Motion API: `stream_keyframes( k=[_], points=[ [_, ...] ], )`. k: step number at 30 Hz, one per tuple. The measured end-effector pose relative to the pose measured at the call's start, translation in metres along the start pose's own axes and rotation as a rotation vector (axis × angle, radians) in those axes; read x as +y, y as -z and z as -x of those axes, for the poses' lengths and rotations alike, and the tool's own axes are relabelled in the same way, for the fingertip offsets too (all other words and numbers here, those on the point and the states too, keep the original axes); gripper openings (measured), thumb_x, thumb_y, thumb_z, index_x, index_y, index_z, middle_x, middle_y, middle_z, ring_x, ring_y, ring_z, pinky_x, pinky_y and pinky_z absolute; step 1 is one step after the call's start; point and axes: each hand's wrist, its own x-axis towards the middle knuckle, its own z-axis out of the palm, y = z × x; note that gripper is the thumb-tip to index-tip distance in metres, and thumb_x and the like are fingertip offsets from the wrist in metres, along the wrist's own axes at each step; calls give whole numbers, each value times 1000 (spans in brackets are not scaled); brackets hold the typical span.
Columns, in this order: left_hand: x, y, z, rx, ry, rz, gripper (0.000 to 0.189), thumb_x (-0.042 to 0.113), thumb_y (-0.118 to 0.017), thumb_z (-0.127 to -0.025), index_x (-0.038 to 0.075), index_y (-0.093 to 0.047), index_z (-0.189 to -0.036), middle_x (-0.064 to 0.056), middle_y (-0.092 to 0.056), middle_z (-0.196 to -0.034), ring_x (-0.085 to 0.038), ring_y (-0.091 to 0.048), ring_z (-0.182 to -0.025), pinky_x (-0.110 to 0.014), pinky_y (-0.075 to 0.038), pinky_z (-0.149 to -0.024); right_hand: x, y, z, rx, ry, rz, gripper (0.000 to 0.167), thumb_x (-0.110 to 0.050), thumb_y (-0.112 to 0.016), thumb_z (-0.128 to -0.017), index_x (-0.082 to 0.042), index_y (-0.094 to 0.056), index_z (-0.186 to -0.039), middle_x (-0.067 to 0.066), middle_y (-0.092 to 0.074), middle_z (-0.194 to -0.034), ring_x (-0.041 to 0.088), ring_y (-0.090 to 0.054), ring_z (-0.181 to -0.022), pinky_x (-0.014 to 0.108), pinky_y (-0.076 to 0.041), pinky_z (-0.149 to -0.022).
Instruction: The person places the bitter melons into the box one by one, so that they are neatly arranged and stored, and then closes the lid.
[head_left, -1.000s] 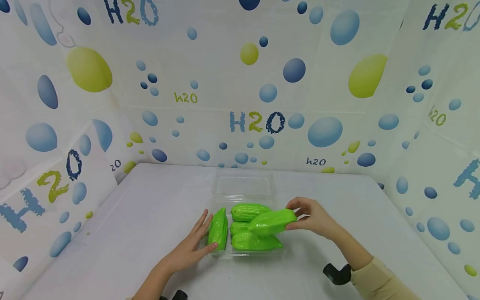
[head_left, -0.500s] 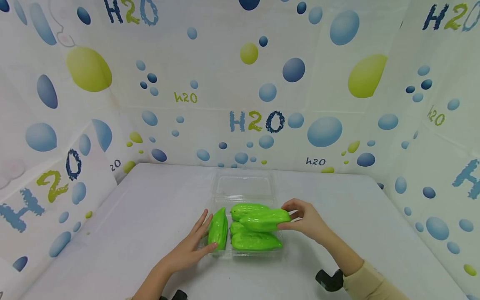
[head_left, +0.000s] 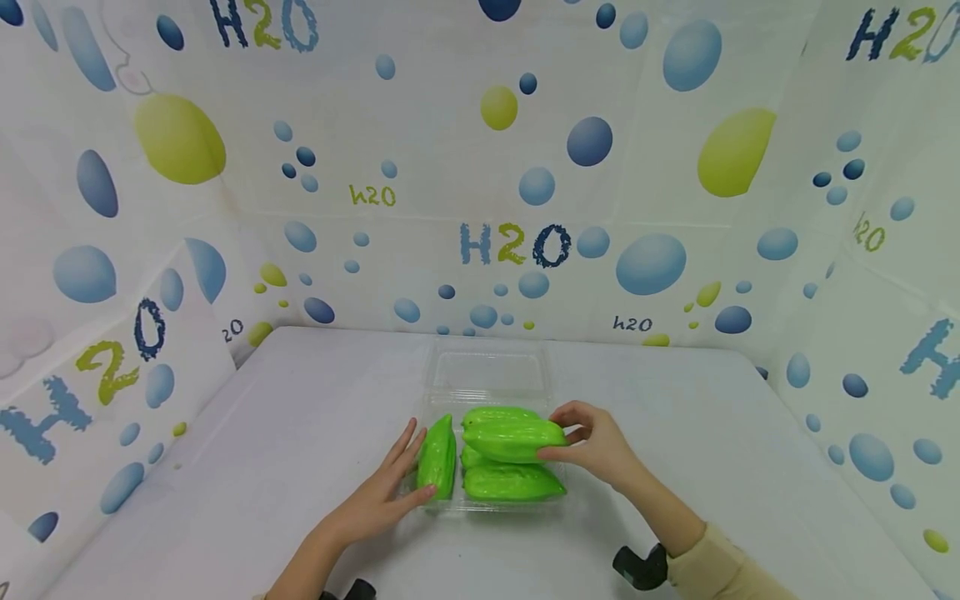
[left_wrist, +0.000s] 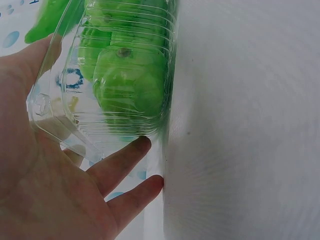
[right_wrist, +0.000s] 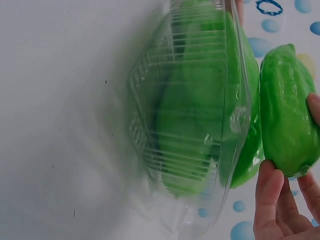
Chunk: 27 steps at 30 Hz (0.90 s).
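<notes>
My right hand (head_left: 596, 446) holds a glossy bright-green bitter melon (head_left: 510, 439) by its right end, thumb below and fingers above. In the right wrist view, this melon (right_wrist: 287, 110) is raised beside the clear plastic container (right_wrist: 190, 145). Inside the container lie several similar melons: one crosswise at the left (head_left: 437, 458), the others lengthwise, such as the near one (head_left: 513, 483). With fingers spread and mostly straight, my left hand (head_left: 382, 492) rests along the container's left side; the left wrist view has its thumb over the rim (left_wrist: 37, 85).
The container's hinged clear lid (head_left: 487, 371) lies folded back behind it. Everything stands on a white tabletop (head_left: 330, 400). Walls printed with blue and green drops (head_left: 648, 263) enclose the back and sides. A black wrist camera (head_left: 641, 567) sits below the right forearm.
My right hand has carried the held melon leftward over the container, and the melon has turned more level, parallel to those beneath. The left hand stays in place.
</notes>
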Motion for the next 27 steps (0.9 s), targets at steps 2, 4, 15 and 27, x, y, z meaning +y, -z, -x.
stream_keyframes(
  k=[2, 4, 15, 27],
  points=[
    [1, 0, 0, 0, -4, -2, 78, 37, -58, -89, 16, -11, -148, -7, 5, -153, -32, -3, -138, -64, -19, -100, -4, -2, 1, 2, -23, 0, 38, -10, -81, -67, 2, -60, -97, 11, -63, -95, 21, -60, -74, 28, -51, -67],
    [1, 0, 0, 1, -3, -8, 78, 38, -57, -89, 17, -11, -148, -6, 5, -153, -33, -3, -138, -64, -19, -100, -6, -5, 1, 8, -46, -5, 38, -9, -81, -67, 1, -60, -97, 12, -63, -95, 22, -60, -73, 29, -52, -67],
    [3, 1, 0, -2, 6, -17, 77, 37, -57, -89, 16, -12, -148, -5, 5, -153, -34, -3, -137, -64, -18, -99, 2, -16, -3, 65, -86, 46, 43, -20, -84, -64, -5, -61, -96, 7, -63, -94, 17, -59, -70, 28, -51, -65],
    [4, 1, 1, -6, -1, -5, 77, 36, -57, -89, 15, -12, -148, -5, 5, -153, -34, -2, -137, -65, -17, -100, 5, -21, -5, 116, -90, 80, 41, -20, -85, -62, -8, -62, -94, 4, -63, -91, 15, -57, -68, 27, -50, -63]
  ],
)
